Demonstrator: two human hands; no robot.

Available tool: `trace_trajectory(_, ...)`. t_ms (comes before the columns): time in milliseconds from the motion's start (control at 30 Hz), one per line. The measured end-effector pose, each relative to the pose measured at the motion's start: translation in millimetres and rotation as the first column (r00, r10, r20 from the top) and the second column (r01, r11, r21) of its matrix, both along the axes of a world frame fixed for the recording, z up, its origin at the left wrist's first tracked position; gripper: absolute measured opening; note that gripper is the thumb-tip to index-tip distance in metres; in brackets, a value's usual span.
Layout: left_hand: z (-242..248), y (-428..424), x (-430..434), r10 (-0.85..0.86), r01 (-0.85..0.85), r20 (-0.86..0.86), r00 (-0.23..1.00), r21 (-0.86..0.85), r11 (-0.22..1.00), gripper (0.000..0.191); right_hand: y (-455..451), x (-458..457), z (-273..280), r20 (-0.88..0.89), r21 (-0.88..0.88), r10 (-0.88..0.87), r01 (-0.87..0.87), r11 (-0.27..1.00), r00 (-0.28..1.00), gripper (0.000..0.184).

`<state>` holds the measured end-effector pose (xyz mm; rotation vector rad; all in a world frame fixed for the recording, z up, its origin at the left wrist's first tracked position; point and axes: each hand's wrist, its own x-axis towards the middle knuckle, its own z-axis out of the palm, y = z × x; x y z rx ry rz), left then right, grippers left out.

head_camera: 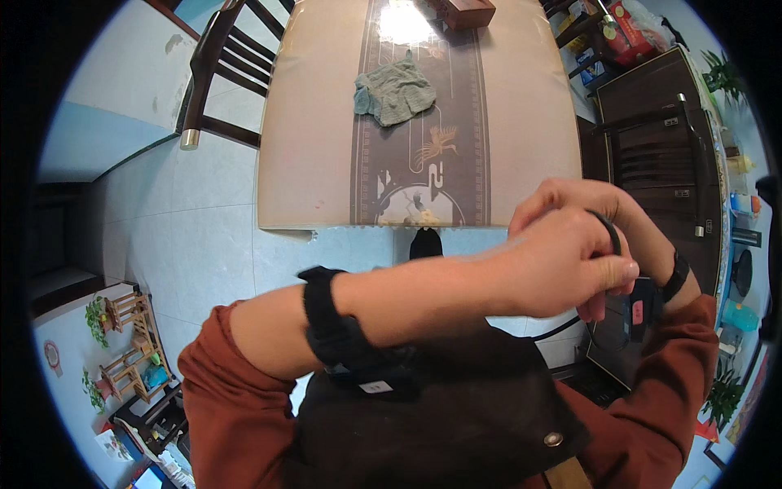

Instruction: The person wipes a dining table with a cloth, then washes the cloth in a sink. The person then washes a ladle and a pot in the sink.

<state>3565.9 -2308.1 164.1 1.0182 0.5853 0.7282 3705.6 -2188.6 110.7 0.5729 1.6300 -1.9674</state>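
Note:
My left hand (565,263) reaches across to the right, its fingers closed on a thin black cable (608,227) that loops over them. My right hand (568,194) is bent just behind it, partly hidden by the left hand; its fingertips cannot be made out. Both wrists bear black straps, and a black device (641,308) hangs by the right forearm. A crumpled grey-green cloth (396,91) lies on the covered table (311,153), away from both hands.
A reddish-brown box (467,13) stands at the table's far side. Dark wooden chairs flank the table, one at the left (204,79) and another at the right (690,153). A dark cabinet (654,202) lines the right side. A wooden plant stand (137,342) is at lower left.

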Motion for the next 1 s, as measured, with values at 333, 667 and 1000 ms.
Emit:
trace_trajectory(333,-36.7,-45.2,-42.2,-0.417,0.463,-0.226,0.881,0.223,0.858,0.024,-71.4,15.9,24.5,-0.327,-0.07,0.315,-0.355,0.932,0.891,0.032)
trace_trajectory(667,-41.3,-56.8,-41.7,-0.13,0.403,-0.468,0.874,0.549,0.732,0.021,-102.4,48.3,7.8,-0.022,-0.306,0.219,-0.215,0.927,0.975,0.026)
trace_trajectory(1000,-33.9,-35.4,-49.5,-0.278,0.437,-0.497,0.822,0.237,0.868,0.015,4.4,127.1,28.9,0.498,0.447,0.199,-0.446,0.775,0.844,0.013)
